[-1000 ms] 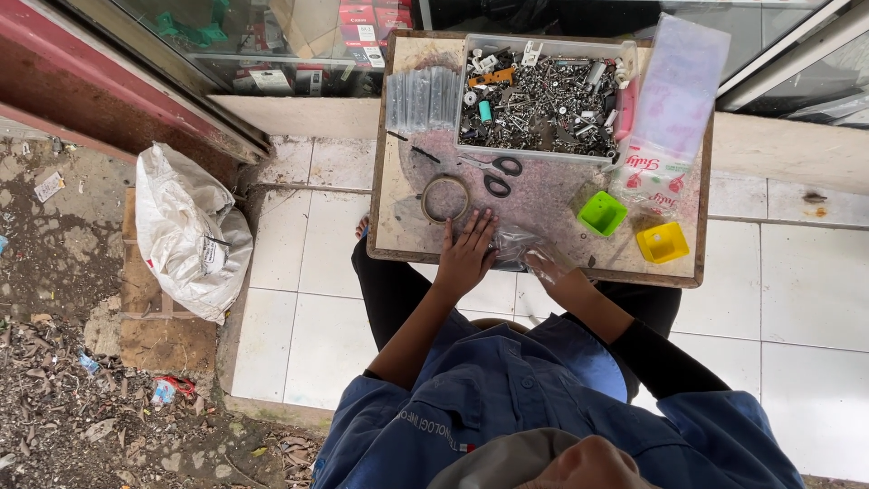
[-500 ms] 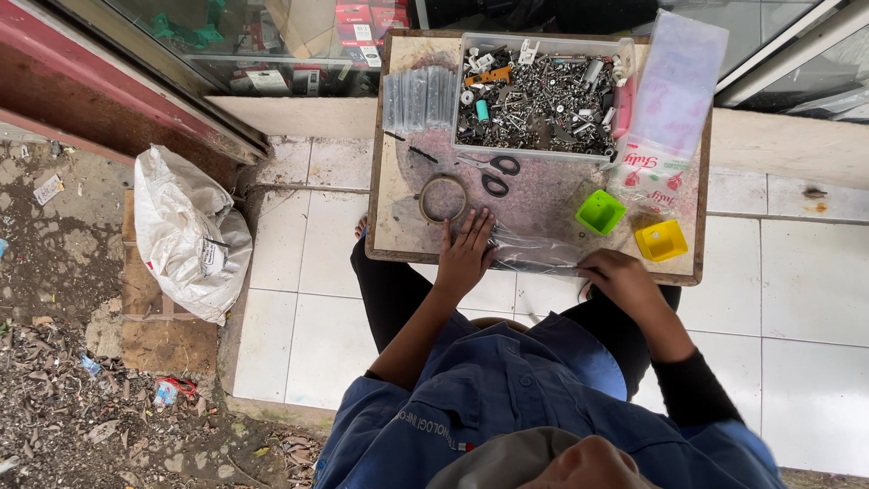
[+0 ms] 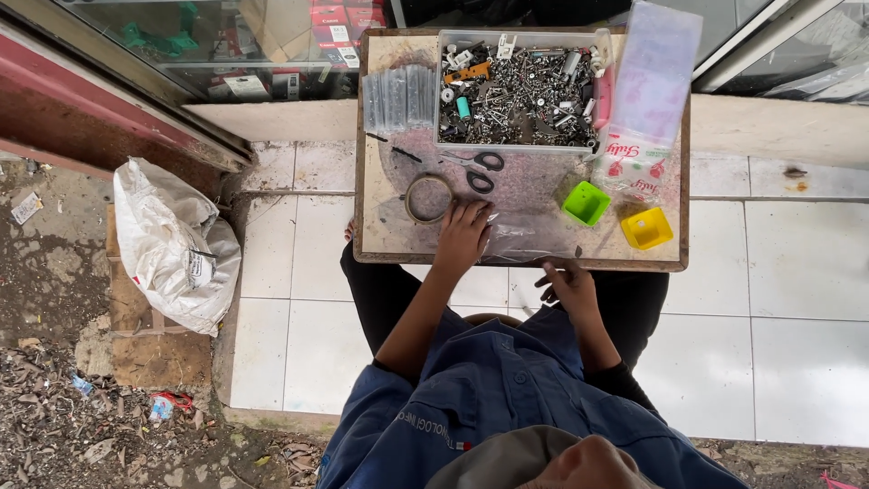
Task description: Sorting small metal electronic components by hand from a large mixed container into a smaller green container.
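Seemingly, plastic bag point(image 3: 520, 240) between hands.

The person wears a blue button-up work shirt point(image 3: 507, 398) with pale lettering on the chest. Black long sleeves point(image 3: 625, 380) show beneath it, and black trousers point(image 3: 380, 290) cover the legs.

Soft even daylight, faint shadows, sharp focus, slight wide-angle stretch at edges.

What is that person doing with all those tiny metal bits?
A person sits at a small wooden board on their lap. Their left hand rests flat on a clear plastic bag beside a roll of tape. Their right hand is at the board's near edge, holding something too small to tell. A tray of screws, scissors and two little cups sit farther back.
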